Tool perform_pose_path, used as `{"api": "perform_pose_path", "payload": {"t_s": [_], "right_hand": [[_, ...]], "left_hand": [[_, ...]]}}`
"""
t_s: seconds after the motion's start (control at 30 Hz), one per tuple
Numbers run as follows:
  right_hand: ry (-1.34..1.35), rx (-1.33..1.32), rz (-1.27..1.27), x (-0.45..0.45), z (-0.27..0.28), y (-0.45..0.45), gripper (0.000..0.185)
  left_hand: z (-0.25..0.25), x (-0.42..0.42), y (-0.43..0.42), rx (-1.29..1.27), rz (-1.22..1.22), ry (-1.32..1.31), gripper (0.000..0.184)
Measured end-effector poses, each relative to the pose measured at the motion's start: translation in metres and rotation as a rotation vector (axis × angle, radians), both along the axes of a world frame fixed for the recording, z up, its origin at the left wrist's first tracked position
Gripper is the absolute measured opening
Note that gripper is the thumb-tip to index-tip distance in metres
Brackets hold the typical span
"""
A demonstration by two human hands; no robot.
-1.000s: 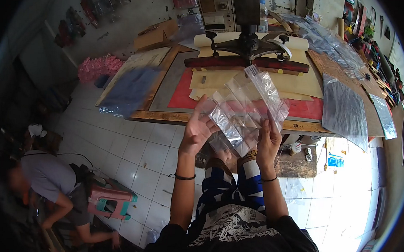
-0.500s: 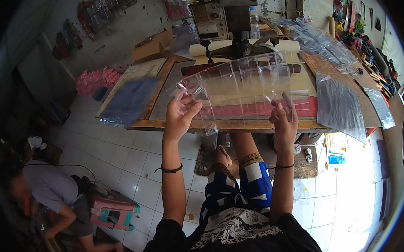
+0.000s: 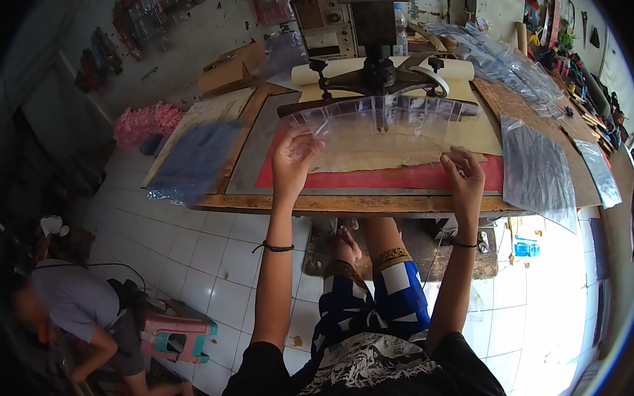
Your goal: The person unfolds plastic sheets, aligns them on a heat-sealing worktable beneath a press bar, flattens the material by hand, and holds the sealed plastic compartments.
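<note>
A clear plastic sheet (image 3: 385,123), divided by seam lines into several pockets, lies across the table with its far edge by the bar of a press machine (image 3: 377,72). My left hand (image 3: 294,161) is closed on the sheet's left end, thumb against fingers. At the near right corner, my right hand (image 3: 466,178) has its thumb and fingers curled together on the edge, though the film there is hard to make out. Beneath the sheet are a tan sheet (image 3: 405,151) and a red sheet (image 3: 390,179).
Blue-tinted plastic sheets (image 3: 197,156) lie at the table's left, grey plastic film (image 3: 537,163) at its right. More clear plastic (image 3: 493,57) is piled at the back right. A person (image 3: 82,300) bends beside a pink and green stool (image 3: 177,338) on the floor at lower left.
The clear plastic sheet has gone from raised and tilted before me to lower and farther forward, by the press bar. My hands have spread slightly, the right moving outward. More red sheet shows.
</note>
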State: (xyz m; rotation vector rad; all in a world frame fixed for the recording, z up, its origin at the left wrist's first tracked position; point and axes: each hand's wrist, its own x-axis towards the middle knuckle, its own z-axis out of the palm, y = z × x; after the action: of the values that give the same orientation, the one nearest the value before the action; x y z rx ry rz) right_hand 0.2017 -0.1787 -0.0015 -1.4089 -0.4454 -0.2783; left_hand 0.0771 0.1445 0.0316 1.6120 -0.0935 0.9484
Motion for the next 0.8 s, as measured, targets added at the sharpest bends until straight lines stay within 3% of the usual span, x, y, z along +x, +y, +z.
{"api": "perform_pose_path", "payload": {"t_s": [0.1,0.3,0.43,0.8], "right_hand": [[-0.014,-0.128,0.039,0.005,-0.005,-0.001,0.032],[-0.018,-0.355,-0.069,-0.014,0.001,0.007,0.032],[-0.018,-0.323,-0.083,-0.014,-0.004,0.008,0.031],[-0.025,-0.359,-0.114,-0.020,0.000,0.009,0.028]], "left_hand": [[-0.020,0.007,-0.002,0.042,-0.072,0.133,0.046],[-0.030,0.000,-0.005,0.056,-0.146,0.412,0.039],[-0.035,0.000,-0.002,0.080,-0.144,0.401,0.028],[-0.034,-0.006,-0.004,0.070,-0.129,0.413,0.029]]}}
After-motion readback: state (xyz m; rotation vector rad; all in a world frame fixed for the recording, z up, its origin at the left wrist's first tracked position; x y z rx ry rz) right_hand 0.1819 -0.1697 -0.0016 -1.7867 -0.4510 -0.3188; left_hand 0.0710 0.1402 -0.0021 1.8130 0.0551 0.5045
